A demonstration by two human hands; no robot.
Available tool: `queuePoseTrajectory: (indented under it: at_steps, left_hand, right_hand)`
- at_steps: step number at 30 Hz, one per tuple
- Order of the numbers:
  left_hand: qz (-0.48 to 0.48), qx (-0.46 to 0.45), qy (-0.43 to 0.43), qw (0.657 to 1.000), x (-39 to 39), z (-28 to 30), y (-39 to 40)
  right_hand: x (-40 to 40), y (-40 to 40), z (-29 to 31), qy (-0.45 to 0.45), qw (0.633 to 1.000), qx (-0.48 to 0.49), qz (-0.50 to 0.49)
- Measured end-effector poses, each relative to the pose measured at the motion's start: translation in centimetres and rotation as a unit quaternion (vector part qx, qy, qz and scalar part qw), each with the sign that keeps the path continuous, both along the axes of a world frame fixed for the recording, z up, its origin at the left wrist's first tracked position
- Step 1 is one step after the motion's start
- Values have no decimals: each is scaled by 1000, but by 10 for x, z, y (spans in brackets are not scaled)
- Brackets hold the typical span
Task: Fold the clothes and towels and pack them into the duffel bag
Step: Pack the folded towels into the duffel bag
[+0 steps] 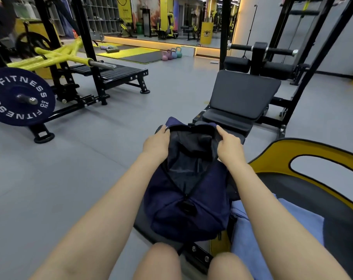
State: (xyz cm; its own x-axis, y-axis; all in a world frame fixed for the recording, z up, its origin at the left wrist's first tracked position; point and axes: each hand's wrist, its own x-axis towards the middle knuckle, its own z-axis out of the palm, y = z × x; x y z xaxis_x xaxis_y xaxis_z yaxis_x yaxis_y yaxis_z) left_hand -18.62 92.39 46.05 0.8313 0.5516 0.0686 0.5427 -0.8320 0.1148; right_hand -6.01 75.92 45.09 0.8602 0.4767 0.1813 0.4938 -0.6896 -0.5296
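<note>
**Bag held open, ready for packing**

A person sits astride a gym bench (143, 223), with the navy duffel bag (188, 201) lying lengthwise along the pad between the outstretched arms, its near end toward the knees and its far end close to the bench's raised black seat pad (242, 93). The zip is undone and the mouth gapes, showing a dark lining; nothing can be made out inside. A light blue towel (282, 223) lies on the bench at the bag's right side, touching it and partly under the right forearm; whether it is already folded cannot be told. The left hand (156, 143) grips the left rim of the opening at the far end, fingers curled over the fabric edge. The right hand (230, 144) pinches the right rim opposite, forefinger extended along it. The two hands are apart, spreading the mouth wide.

The step in hand appears to be opening the bag to receive items. The next move likely calls for one hand to let go and reach for the towel, while the other keeps the soft rim from sagging shut.
</note>
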Motion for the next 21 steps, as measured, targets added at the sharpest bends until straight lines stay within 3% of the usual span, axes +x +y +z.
queuePoseTrajectory:
  at_steps: [5, 12, 21]
  left_hand:
    - [-6, 22, -6, 1000, 2, 17, -8]
    - [6, 45, 5, 999, -3, 24, -12]
    - [37, -19, -10, 999, 3, -32, -7]
  right_hand:
    - [-3, -3, 19, 4, 999, 32, 19]
    - [-3, 2, 26, -16, 1000, 2, 18]
    - [11, 3, -26, -42, 997, -70, -8]
